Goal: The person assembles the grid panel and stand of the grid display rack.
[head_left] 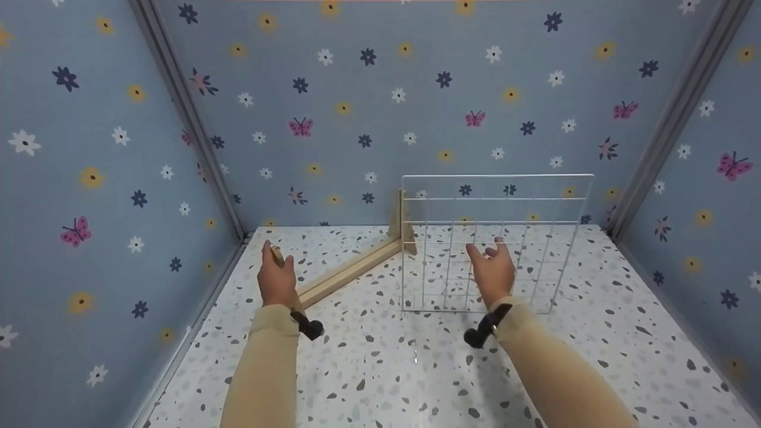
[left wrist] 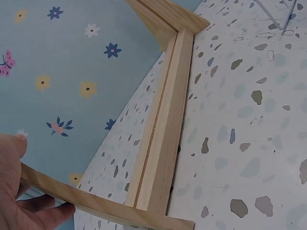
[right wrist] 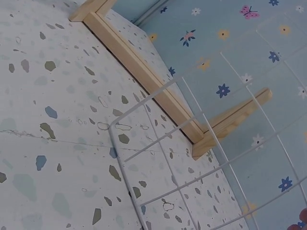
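Observation:
A pale wooden stand point(head_left: 351, 270) lies slantwise on the speckled surface, a long rail joining two end pieces. My left hand point(head_left: 277, 278) grips its near end piece point(left wrist: 96, 202), thumb on one side and fingers on the other. A narrow groove runs along the rail point(left wrist: 165, 129). The far end piece point(right wrist: 235, 117) points up near the back wall. My right hand point(head_left: 494, 274) holds a white wire grid panel point(head_left: 498, 175) tilted upright, its left edge close to the far end piece. In the right wrist view only fingertips point(right wrist: 302, 219) show at the corner.
A white speckled tabletop point(head_left: 380, 368) spreads beneath everything. Blue flowered walls point(head_left: 410, 119) close it in at the back and both sides, with grey strips point(head_left: 190, 113) at the corners. Each wrist carries a black strap-on camera point(head_left: 309, 326).

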A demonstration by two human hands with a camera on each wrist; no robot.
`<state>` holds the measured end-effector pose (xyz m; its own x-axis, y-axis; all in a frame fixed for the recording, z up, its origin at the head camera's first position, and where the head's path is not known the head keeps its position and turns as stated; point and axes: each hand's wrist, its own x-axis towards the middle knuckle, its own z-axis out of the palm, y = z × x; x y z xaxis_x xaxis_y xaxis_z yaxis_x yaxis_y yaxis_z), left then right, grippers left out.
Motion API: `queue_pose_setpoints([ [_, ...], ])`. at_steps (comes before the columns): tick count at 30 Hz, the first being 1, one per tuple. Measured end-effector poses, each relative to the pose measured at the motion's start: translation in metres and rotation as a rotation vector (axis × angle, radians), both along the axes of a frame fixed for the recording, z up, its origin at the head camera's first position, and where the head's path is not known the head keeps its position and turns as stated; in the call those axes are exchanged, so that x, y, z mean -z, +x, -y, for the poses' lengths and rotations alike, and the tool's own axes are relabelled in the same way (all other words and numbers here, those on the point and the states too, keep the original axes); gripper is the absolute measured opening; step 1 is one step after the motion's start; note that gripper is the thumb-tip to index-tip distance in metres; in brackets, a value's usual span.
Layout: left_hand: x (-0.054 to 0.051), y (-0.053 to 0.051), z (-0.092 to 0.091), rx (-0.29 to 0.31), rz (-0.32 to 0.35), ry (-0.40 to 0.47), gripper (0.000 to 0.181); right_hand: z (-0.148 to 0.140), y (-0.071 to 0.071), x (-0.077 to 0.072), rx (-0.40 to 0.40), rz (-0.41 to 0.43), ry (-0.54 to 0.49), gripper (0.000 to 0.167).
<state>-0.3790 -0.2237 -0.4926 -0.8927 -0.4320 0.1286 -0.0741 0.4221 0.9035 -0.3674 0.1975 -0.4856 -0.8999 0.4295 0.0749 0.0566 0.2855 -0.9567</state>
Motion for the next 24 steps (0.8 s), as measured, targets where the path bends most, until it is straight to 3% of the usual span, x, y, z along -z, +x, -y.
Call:
queue_pose_setpoints([
  [16, 0.0011, 0.0029, -0.0044, -0.009, -0.014, -0.037, 0.071, 0.0000, -0.0005, 0.0003, 0.018, -0.013, 0.024, 0.082],
  [24, 0.0010, 0.0038, -0.0058, 0.025, -0.004, -0.006, 0.073, -0.0016, 0.0005, 0.0019, 0.001, -0.012, 0.014, 0.083],
])
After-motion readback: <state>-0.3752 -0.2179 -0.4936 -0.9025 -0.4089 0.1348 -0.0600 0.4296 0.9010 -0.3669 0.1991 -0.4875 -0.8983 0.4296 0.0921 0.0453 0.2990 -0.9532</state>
